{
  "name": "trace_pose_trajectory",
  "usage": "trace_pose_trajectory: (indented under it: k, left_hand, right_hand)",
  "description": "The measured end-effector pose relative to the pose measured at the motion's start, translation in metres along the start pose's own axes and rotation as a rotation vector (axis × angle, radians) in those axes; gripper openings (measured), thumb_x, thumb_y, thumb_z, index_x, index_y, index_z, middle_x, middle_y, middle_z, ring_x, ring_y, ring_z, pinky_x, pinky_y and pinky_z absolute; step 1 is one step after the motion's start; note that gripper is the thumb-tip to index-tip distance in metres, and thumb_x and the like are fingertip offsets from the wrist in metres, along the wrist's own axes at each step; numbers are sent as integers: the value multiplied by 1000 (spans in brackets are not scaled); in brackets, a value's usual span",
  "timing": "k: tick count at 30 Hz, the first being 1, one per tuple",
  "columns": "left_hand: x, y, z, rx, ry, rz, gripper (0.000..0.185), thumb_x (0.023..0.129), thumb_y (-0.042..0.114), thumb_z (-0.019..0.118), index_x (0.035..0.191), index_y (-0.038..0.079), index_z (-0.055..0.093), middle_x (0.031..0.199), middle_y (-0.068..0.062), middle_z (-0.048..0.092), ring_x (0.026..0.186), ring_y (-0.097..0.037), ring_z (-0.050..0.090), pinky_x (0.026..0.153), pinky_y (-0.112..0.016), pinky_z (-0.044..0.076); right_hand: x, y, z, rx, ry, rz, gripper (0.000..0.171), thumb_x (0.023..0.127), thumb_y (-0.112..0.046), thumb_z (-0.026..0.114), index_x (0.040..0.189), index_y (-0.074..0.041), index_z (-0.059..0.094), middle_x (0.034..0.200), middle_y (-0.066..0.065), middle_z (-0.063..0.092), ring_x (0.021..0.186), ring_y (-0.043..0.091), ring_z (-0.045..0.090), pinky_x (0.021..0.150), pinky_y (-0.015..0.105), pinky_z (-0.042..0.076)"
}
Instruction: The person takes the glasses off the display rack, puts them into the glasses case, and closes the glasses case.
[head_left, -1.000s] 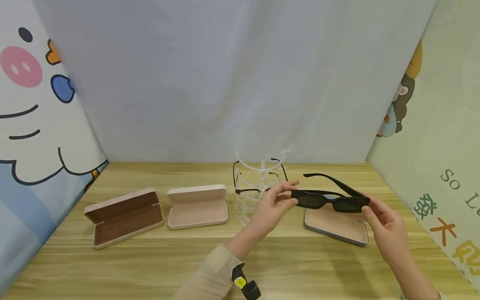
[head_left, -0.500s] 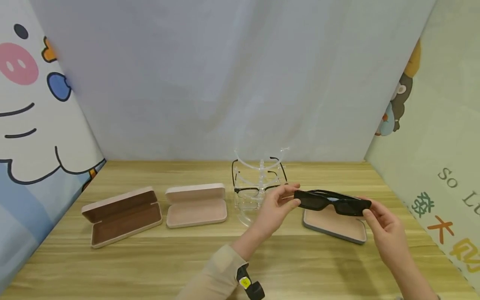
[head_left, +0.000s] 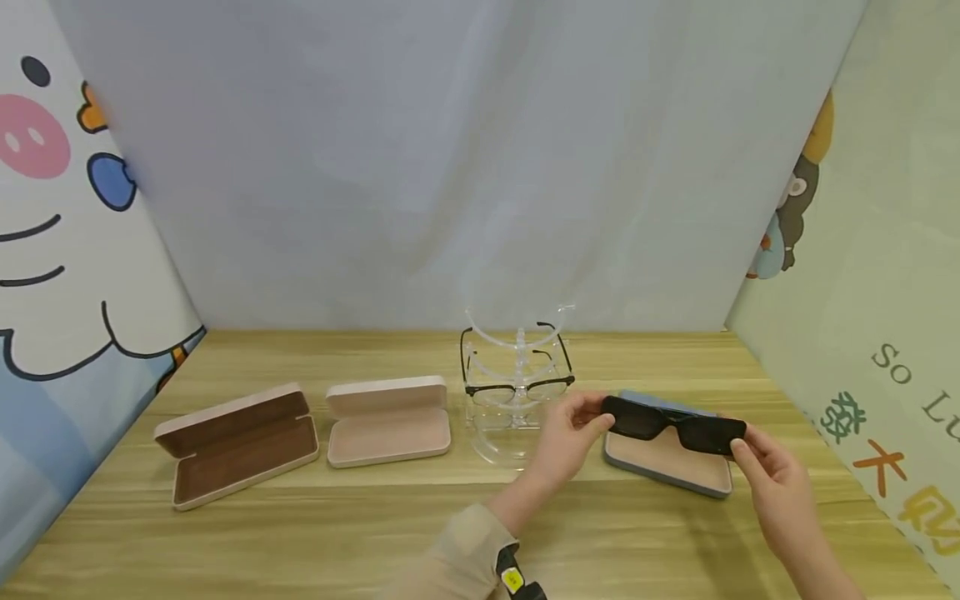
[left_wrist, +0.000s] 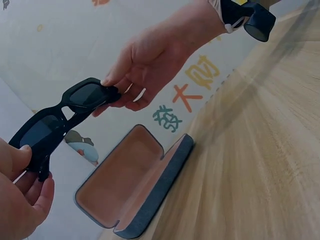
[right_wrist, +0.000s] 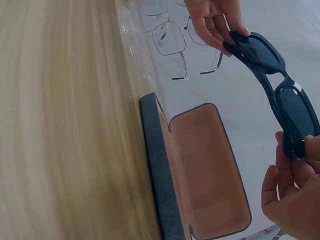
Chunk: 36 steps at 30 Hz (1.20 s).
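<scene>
Black sunglasses (head_left: pixel 672 426) with dark lenses are held level above an open blue-grey glasses case (head_left: pixel 666 475) lined in light peach. My left hand (head_left: pixel 564 440) pinches one end of the frame between thumb and fingers. At the other end, my right hand (head_left: pixel 774 487) grips the corner by the hinge. The temples are folded in behind the lenses, as the sunglasses (right_wrist: pixel 272 82) show in the right wrist view. In the left wrist view the case (left_wrist: pixel 135 180) stands below the sunglasses, its lid raised. Part of the lid is hidden behind the sunglasses in the head view.
A clear display stand (head_left: pixel 521 367) holds black-rimmed glasses (head_left: pixel 492 393) and a thin-framed pair lower down, just left of my left hand. Further left are two open cases, one pink-lined (head_left: pixel 390 435) and one brown-lined (head_left: pixel 247 458). A grey cloth (head_left: pixel 375 167) hangs behind the wooden table.
The temple that stuck up has been folded down behind the lenses. Both hands have lowered the sunglasses slightly toward the blue-grey case, tilting the front so its lenses face up more.
</scene>
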<state>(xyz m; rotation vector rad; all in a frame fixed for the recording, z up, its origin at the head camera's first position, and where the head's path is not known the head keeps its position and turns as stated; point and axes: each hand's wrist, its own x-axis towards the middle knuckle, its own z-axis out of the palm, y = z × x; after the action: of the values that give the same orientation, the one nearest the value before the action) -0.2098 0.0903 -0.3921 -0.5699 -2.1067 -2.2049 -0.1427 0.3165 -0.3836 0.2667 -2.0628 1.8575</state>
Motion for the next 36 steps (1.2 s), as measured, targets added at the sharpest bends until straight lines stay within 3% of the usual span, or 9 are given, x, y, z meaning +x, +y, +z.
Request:
trace_pose_trajectory:
  k: [5, 10, 14, 17, 21, 23, 26, 33, 36]
  left_hand:
    - [-1, -8, 13, 22, 79, -60, 21, 82, 3, 65, 101, -1, 60, 96, -10, 62, 80, -11, 61, 68, -17, 49]
    - [-1, -15, 22, 40, 107, -77, 18, 79, 5, 67, 95, 2, 58, 89, -6, 61, 74, -7, 58, 65, -16, 48]
    - [1, -21, 26, 74, 115, -85, 16, 78, 6, 69, 92, 3, 60, 84, -5, 61, 68, -3, 54, 62, -16, 47]
    - [4, -26, 29, 79, 131, -110, 15, 78, 5, 69, 91, 3, 62, 82, -4, 61, 67, -2, 54, 59, -15, 46]
    - [6, -31, 33, 124, 134, -119, 14, 79, 3, 67, 92, 2, 65, 83, -4, 62, 69, -5, 57, 59, -15, 47]
    - [6, -33, 34, 158, 127, -117, 15, 79, 2, 66, 95, 1, 66, 83, -5, 62, 71, -7, 58, 62, -15, 48]
    - [6, -35, 36, 205, 109, -123, 19, 80, 1, 65, 98, -2, 65, 85, -7, 63, 75, -11, 59, 66, -18, 48]
    - [5, -43, 37, 481, 70, -152, 27, 81, 14, 66, 106, 3, 66, 97, -8, 62, 91, -19, 58, 76, -26, 46]
    - [5, -45, 37, 583, 36, -139, 29, 80, 18, 66, 106, 5, 67, 99, -10, 59, 92, -21, 55, 77, -28, 44]
  right_hand:
    - [-1, 8, -4, -27, 74, 90, 28, 92, -9, 52, 115, -21, 61, 103, -22, 61, 86, -6, 59, 61, 8, 41]
    - [-4, 11, -8, -138, 176, 266, 20, 90, -19, 57, 102, -34, 62, 95, -27, 53, 73, -6, 58, 42, 26, 22]
    - [-4, 15, -10, -184, 235, 329, 21, 88, -18, 59, 92, -38, 60, 86, -25, 54, 68, -6, 58, 44, 16, 35]
    - [-3, 18, -10, -194, 268, 359, 21, 87, -14, 61, 88, -35, 59, 78, -21, 56, 64, -5, 59, 58, 11, 47]
    - [-1, 23, -10, -216, 315, 423, 17, 86, -11, 61, 88, -28, 58, 72, -21, 56, 63, -5, 58, 60, 13, 50]
    - [0, 25, -10, -273, 317, 451, 14, 87, -11, 60, 98, -19, 60, 71, -24, 55, 63, -6, 57, 61, 13, 50]
    - [1, 27, -10, -378, 285, 481, 31, 89, -13, 56, 118, -2, 54, 74, -25, 53, 65, -9, 56, 63, 13, 50]
    - [3, 29, -9, -660, 146, 487, 40, 91, -13, 49, 124, 10, 49, 106, 22, 62, 65, -10, 52, 59, 14, 45]
    - [3, 29, -8, -742, 107, 490, 39, 91, -11, 46, 123, 10, 49, 117, 27, 55, 83, 11, 62, 74, 27, 47]
